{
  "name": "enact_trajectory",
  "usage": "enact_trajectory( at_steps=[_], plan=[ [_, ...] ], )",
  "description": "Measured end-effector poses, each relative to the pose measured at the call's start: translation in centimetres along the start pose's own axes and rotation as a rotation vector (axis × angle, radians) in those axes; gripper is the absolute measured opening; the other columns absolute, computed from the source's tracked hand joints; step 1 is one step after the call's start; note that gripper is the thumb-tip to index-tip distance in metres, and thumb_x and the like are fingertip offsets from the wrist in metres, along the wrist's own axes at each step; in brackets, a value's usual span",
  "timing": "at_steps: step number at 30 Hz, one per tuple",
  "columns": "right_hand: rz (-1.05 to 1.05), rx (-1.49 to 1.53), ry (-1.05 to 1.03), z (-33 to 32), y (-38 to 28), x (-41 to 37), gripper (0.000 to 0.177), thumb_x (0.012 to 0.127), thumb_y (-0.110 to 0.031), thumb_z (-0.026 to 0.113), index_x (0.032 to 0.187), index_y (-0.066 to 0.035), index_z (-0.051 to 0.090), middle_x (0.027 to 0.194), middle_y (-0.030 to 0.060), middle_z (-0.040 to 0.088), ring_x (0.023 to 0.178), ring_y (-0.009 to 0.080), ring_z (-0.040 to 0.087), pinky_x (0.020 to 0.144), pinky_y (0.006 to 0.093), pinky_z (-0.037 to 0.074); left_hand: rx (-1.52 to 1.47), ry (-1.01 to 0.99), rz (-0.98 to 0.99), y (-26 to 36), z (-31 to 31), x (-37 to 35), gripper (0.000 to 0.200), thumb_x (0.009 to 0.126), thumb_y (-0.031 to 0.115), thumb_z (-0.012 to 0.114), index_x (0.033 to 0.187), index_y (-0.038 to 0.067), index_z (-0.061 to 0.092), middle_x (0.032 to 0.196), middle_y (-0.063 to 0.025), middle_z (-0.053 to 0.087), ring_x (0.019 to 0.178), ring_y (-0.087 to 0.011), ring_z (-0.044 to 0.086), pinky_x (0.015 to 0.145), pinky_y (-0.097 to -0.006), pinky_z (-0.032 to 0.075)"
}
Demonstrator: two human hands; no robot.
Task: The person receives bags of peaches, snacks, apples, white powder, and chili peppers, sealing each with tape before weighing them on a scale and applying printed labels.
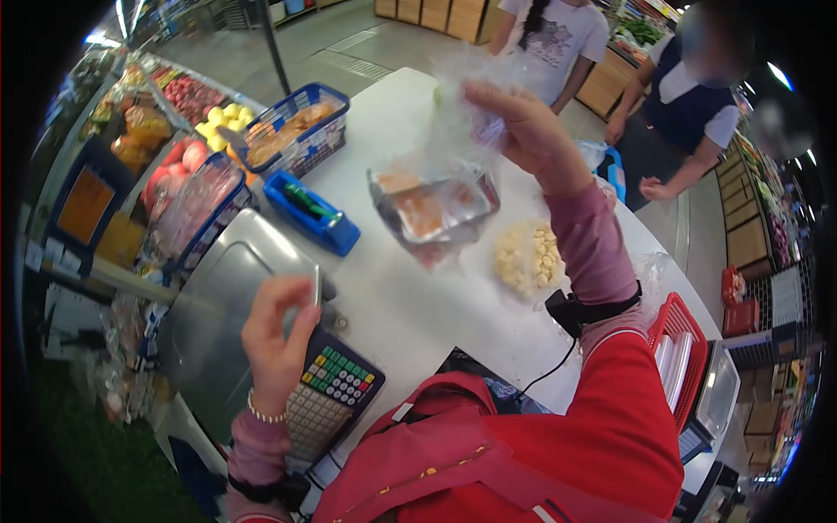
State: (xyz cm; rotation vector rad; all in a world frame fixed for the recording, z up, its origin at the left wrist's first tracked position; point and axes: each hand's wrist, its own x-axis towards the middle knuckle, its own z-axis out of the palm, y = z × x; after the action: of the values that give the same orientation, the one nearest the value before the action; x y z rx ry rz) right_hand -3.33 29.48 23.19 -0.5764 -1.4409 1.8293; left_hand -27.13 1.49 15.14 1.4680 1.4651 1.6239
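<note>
High over the white counter, my right hand pinches the top of a clear plastic bag. The bag hangs down, and packaged food with orange pieces in a tray shows at its lower part. Beside it on the counter lies a clear bag of pale, rounded pieces. My left hand is above the scale's keypad and next to the steel weighing plate. Its fingers are bent, with the thumb apart and nothing between them.
A blue holder with green items stands left of the hanging bag. Behind it are a blue basket of packed food and several fruit piles. On the right sits a red basket. Two people stand across the counter.
</note>
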Motion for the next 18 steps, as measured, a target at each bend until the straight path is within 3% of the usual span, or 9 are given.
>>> enact_trajectory(
  at_steps=[3, 6, 8, 9, 11, 12, 13, 16, 18],
  plan=[
    [-0.019, -0.088, -0.275, 8.5, -2.8, -2.3, 0.025, 0.087, -0.022, 0.07, 0.102, -0.002, 0.069, 0.094, 0.0025, 0.067, 0.083, 0.0101, 0.062, 0.068, 0.0238, 0.048, 0.249, -0.087, 0.234, 3.1, 0.1, 4.2, 0.073, 0.073, 0.02, 0.081, 0.133, -0.002, 0.046, 0.127, -0.0124, 0.052, 0.115, -0.0233, 0.052, 0.1, -0.0358, 0.041],
    [-0.132, -0.334, -0.496, 15.6, -1.2, -3.2, 0.023, 0.086, -0.021, 0.072, 0.099, -0.003, 0.071, 0.085, 0.0023, 0.067, 0.08, 0.0081, 0.058, 0.068, 0.0227, 0.046, 0.007, -0.25, 0.038, 5.2, 0.6, 4.4, 0.063, 0.08, 0.027, 0.078, 0.128, -0.003, 0.05, 0.12, -0.012, 0.057, 0.111, -0.022, 0.055, 0.097, -0.034, 0.043],
    [-0.209, -0.344, -0.592, 18.8, 1.2, -2.8, 0.031, 0.085, -0.026, 0.072, 0.106, -0.003, 0.069, 0.088, 0.0018, 0.066, 0.08, 0.0082, 0.056, 0.068, 0.0235, 0.044, -0.04, -0.566, -0.47, 5.8, 0.5, 3.8, 0.046, 0.092, 0.031, 0.065, 0.121, -0.004, 0.055, 0.108, -0.0107, 0.062, 0.105, -0.02, 0.058, 0.094, -0.032, 0.045],
    [-0.122, -0.398, -0.612, 19.8, 1.2, -3.0, 0.032, 0.087, -0.021, 0.07, 0.113, -0.003, 0.065, 0.091, 0.0008, 0.066, 0.079, 0.0068, 0.058, 0.068, 0.0223, 0.047, -0.17, -0.403, -0.448, 5.4, 0.9, 2.8, 0.04, 0.1, 0.036, 0.05, 0.112, -0.001, 0.06, 0.1, -0.0104, 0.066, 0.102, -0.0181, 0.06, 0.093, -0.0313, 0.046],
    [-0.154, -0.411, -0.632, 19.9, 3.9, -0.3, 0.038, 0.091, -0.021, 0.065, 0.124, -0.003, 0.059, 0.095, 0.0002, 0.065, 0.082, 0.0055, 0.058, 0.077, 0.0238, 0.049, -0.383, -0.317, -0.417, 3.9, -0.7, 1.3, 0.039, 0.102, 0.036, 0.046, 0.11, 0.0, 0.06, 0.104, -0.0115, 0.065, 0.104, -0.0196, 0.061, 0.094, -0.0327, 0.046],
    [-0.018, -0.075, -0.533, 19.2, 6.0, 1.2, 0.039, 0.094, -0.024, 0.062, 0.126, -0.003, 0.058, 0.096, -0.0001, 0.064, 0.082, 0.0071, 0.058, 0.079, 0.026, 0.049, -0.604, -0.243, -0.388, 3.4, -1.8, 0.5, 0.039, 0.103, 0.037, 0.042, 0.107, 0.002, 0.059, 0.108, -0.0126, 0.065, 0.105, -0.0212, 0.061, 0.096, -0.0342, 0.046],
    [0.071, 0.071, -0.411, 17.6, 8.3, 2.8, 0.041, 0.094, -0.027, 0.061, 0.127, -0.003, 0.058, 0.094, 0.0004, 0.064, 0.083, 0.0088, 0.059, 0.079, 0.0268, 0.049, -0.636, -0.271, -0.257, 3.4, -3.1, -0.2, 0.036, 0.103, 0.038, 0.039, 0.098, 0.006, 0.054, 0.113, -0.0187, 0.062, 0.118, -0.0315, 0.054, 0.103, -0.0456, 0.041],
    [0.251, -0.747, -0.115, 12.1, 16.7, 5.5, 0.041, 0.09, -0.031, 0.066, 0.115, 0.001, 0.066, 0.103, 0.0101, 0.069, 0.092, 0.0168, 0.062, 0.082, 0.0297, 0.048, -0.875, 0.01, -0.242, 6.2, -6.8, -1.5, 0.033, 0.105, 0.03, 0.036, 0.099, 0.004, 0.055, 0.112, -0.0145, 0.063, 0.115, -0.0261, 0.056, 0.102, -0.0429, 0.044],
    [0.183, -0.67, -0.048, 9.4, 23.1, 5.9, 0.04, 0.089, -0.032, 0.066, 0.11, 0.002, 0.069, 0.105, 0.0115, 0.069, 0.096, 0.0189, 0.062, 0.081, 0.0296, 0.048, -1.034, 0.098, -0.141, 5.1, -9.0, -2.0, 0.028, 0.104, 0.026, 0.038, 0.099, 0.005, 0.055, 0.108, -0.0136, 0.063, 0.116, -0.0249, 0.055, 0.102, -0.0426, 0.043]
  ],
)
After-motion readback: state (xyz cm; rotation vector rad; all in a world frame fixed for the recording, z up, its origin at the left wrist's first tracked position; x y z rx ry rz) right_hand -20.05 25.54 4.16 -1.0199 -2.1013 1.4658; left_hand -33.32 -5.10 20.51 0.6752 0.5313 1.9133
